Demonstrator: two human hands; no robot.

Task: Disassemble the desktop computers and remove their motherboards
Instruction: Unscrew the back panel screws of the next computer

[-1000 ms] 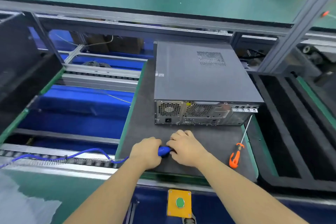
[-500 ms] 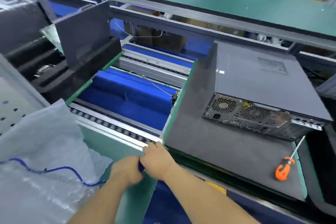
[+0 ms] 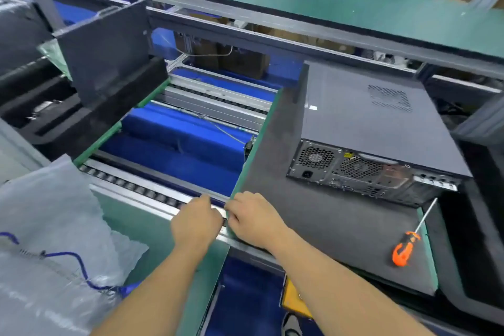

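The closed grey sheet-metal desktop computer case lies flat on the dark foam pallet of the table, rear panel with 2 fan grilles facing the person, well apart from both hands; the orange-handled screwdriver lies near its right rear corner. The left hand and right hand meet at the pallet's near-left corner with fingers curled, but whether they grip anything cannot be told. The case is judged heavy, rigid and sharp-edged, best held by its side walls or rear frame, not by the thin vented lid.
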